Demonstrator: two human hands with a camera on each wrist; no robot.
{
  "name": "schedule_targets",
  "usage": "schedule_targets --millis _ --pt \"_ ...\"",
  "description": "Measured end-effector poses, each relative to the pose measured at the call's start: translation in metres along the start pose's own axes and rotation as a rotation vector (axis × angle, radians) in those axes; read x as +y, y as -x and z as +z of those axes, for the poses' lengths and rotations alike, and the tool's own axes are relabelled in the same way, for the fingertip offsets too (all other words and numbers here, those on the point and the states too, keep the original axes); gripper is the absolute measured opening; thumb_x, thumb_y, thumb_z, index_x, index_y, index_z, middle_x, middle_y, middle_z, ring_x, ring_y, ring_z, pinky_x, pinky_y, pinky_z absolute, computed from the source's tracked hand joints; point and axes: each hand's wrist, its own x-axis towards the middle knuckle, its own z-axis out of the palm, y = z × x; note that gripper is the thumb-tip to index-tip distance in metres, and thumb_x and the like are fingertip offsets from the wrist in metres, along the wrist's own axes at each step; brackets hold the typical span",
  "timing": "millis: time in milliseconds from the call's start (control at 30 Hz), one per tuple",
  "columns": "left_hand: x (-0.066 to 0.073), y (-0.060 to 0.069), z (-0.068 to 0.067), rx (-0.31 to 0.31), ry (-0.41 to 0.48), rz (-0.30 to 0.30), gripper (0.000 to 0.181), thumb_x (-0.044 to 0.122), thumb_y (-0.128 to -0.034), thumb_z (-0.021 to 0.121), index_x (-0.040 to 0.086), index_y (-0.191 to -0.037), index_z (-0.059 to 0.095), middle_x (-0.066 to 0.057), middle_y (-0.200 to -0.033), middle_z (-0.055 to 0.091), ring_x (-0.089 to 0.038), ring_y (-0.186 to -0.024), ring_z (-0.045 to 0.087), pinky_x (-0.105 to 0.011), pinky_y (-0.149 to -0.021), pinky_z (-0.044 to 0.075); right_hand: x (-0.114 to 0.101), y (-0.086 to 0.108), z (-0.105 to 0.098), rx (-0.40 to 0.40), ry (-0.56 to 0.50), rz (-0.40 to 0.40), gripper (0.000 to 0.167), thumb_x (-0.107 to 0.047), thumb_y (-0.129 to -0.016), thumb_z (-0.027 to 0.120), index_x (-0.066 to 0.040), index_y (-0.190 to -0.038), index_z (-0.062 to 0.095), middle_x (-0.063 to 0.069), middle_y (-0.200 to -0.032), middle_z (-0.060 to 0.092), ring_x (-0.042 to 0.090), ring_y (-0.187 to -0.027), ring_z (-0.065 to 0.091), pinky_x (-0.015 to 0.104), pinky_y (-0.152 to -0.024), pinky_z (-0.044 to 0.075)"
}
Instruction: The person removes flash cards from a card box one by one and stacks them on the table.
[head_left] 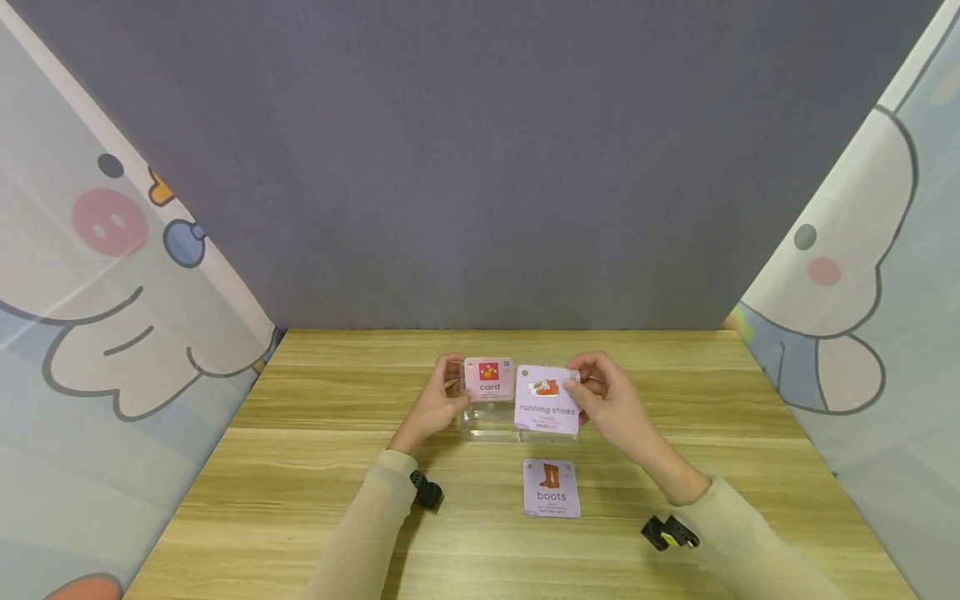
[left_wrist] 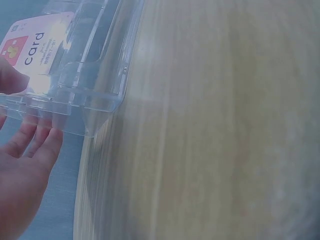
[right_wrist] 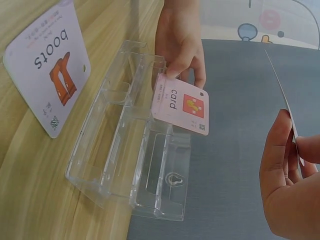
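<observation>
A clear plastic rack (head_left: 491,423) with several compartments stands on the table. The pink "card" card (head_left: 489,380) is upright in its rear left part. My left hand (head_left: 435,407) grips the rack's left side, thumb by that card and fingers behind the clear wall. Between thumb and fingers, my right hand (head_left: 611,408) pinches the purple "running shoes" card (head_left: 548,400), which hides the rack's right part in the head view. In the right wrist view this card (right_wrist: 284,90) is seen edge-on, apart from the rack (right_wrist: 112,145).
A purple "boots" card (head_left: 551,488) lies face up on the wooden table (head_left: 315,500) in front of the rack. Behind the table rises a grey panel (head_left: 480,167). Curtains with cartoon figures hang at the left (head_left: 45,367) and right (head_left: 900,350).
</observation>
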Motion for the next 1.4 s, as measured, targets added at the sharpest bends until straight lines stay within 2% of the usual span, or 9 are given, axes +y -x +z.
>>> schedule_targets --millis 200,367,533,800,1133,1400 --pt "0.001 -0.001 0.000 0.005 -0.002 0.001 0.065 -0.014 -0.0874 0.059 -0.006 -0.146 0.033 -0.029 -0.133 0.046 -0.047 -0.129 0.042 -0.058 -0.118 0.030 0.002 0.003 0.000 0.003 0.010 0.023 0.022 0.004 -0.097 0.060 0.006 -0.118 0.053 0.020 -0.098 0.056 0.018 -0.074 0.063 0.034 -0.053 0.058" --pt "0.000 0.000 0.001 0.009 -0.003 -0.003 0.063 -0.014 -0.0880 0.059 -0.001 -0.145 0.035 -0.028 -0.133 0.047 -0.046 -0.130 0.042 -0.059 -0.118 0.030 0.005 0.006 0.001 -0.001 0.001 0.026 0.023 0.005 -0.097 0.060 0.007 -0.119 0.053 0.021 -0.097 0.057 0.020 -0.074 0.064 0.036 -0.053 0.058" --pt "0.000 0.000 0.001 0.002 -0.004 0.012 0.064 -0.014 -0.0880 0.059 -0.004 -0.146 0.034 -0.029 -0.133 0.046 -0.048 -0.129 0.042 -0.061 -0.117 0.029 0.009 0.010 0.000 -0.004 0.009 0.045 0.024 0.006 -0.096 0.060 0.008 -0.119 0.053 0.021 -0.098 0.058 0.021 -0.074 0.065 0.037 -0.053 0.059" --pt "-0.001 0.000 0.000 -0.001 -0.010 0.009 0.064 -0.014 -0.0879 0.059 -0.002 -0.146 0.034 -0.028 -0.133 0.047 -0.047 -0.129 0.042 -0.059 -0.118 0.030 0.017 0.012 0.003 -0.012 0.005 0.045 0.023 0.007 -0.096 0.060 0.007 -0.117 0.054 0.020 -0.096 0.058 0.020 -0.071 0.064 0.039 -0.052 0.059" --pt "-0.001 -0.001 -0.002 -0.016 -0.009 0.008 0.065 -0.013 -0.0886 0.059 -0.004 -0.147 0.032 -0.028 -0.133 0.045 -0.047 -0.129 0.041 -0.058 -0.118 0.030 0.024 0.019 0.005 -0.021 0.033 0.086 0.023 0.005 -0.095 0.062 0.005 -0.117 0.055 0.018 -0.096 0.058 0.020 -0.072 0.063 0.033 -0.051 0.057" --pt "0.001 0.000 -0.003 -0.022 0.001 0.005 0.064 -0.013 -0.0888 0.059 -0.005 -0.147 0.032 -0.030 -0.133 0.045 -0.049 -0.129 0.041 -0.060 -0.117 0.030 0.030 0.024 0.004 -0.034 0.046 0.099 0.025 0.004 -0.095 0.063 0.005 -0.119 0.055 0.018 -0.097 0.060 0.021 -0.071 0.063 0.035 -0.052 0.058"
